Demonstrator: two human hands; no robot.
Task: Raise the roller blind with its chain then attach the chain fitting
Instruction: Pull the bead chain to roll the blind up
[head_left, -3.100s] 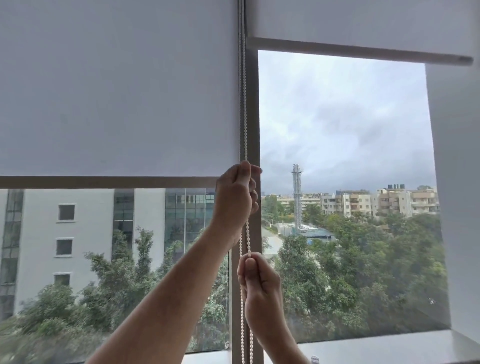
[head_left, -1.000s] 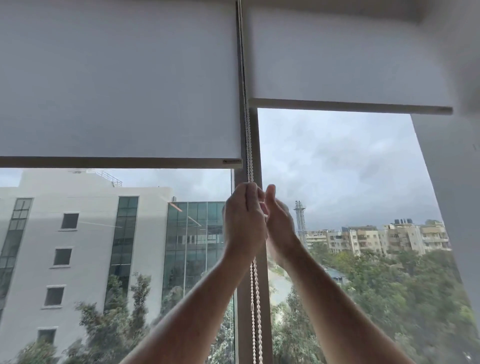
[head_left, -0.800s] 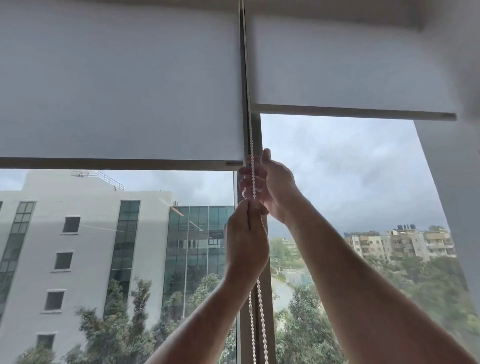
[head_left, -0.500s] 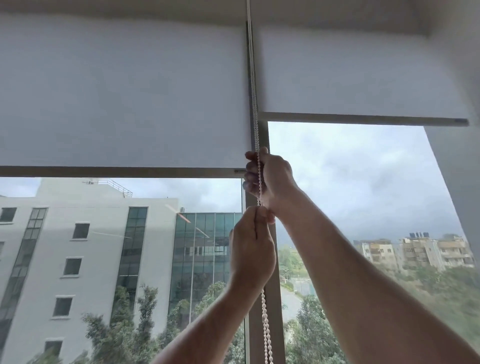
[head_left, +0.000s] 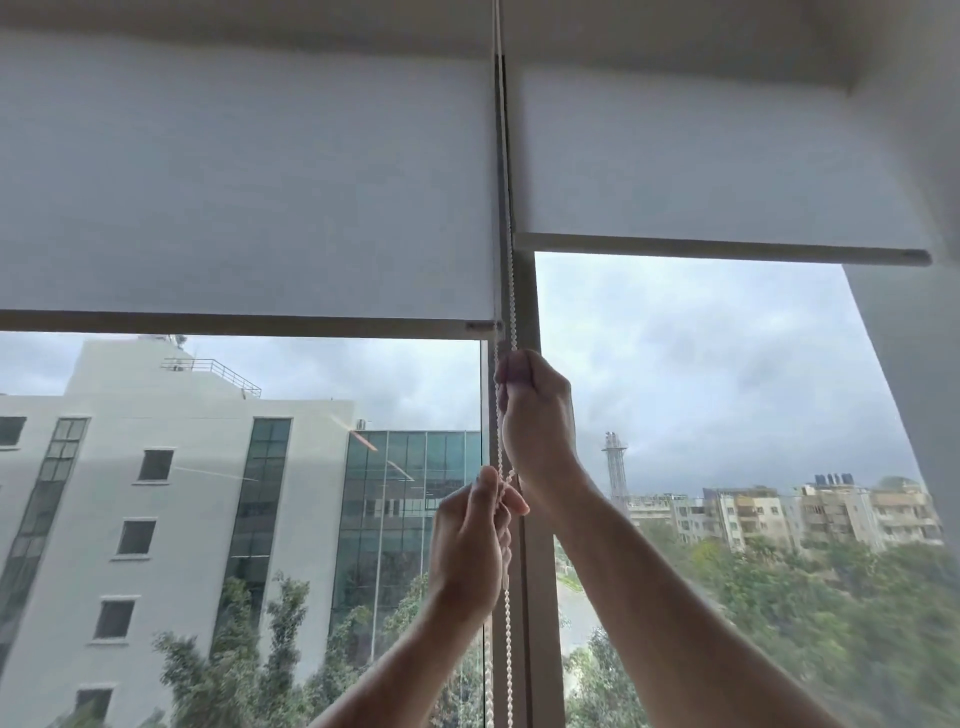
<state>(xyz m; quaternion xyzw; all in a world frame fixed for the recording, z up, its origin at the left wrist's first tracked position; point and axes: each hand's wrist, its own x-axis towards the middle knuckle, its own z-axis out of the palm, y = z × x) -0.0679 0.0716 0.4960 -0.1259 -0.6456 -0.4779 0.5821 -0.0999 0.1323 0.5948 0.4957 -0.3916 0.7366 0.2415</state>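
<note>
A white bead chain (head_left: 510, 291) hangs down the grey window post between two white roller blinds. The left blind (head_left: 249, 197) ends in a grey bottom bar at mid-height. The right blind (head_left: 717, 161) hangs shorter, with its bar higher up. My right hand (head_left: 537, 421) is the upper one and is closed around the chain just below the left blind's bar. Lower down, my left hand (head_left: 472, 545) pinches the same chain between thumb and fingers. No chain fitting shows.
The grey window post (head_left: 535, 597) runs down the middle between two panes. A white wall reveal (head_left: 914, 364) bounds the window on the right and a white soffit (head_left: 363, 21) runs along the top. Buildings and trees lie outside.
My hands have taken turns gripping the chain, and the left hand now sits well below the right. The left blind's bar has risen from three seconds ago. The view has tilted upward.
</note>
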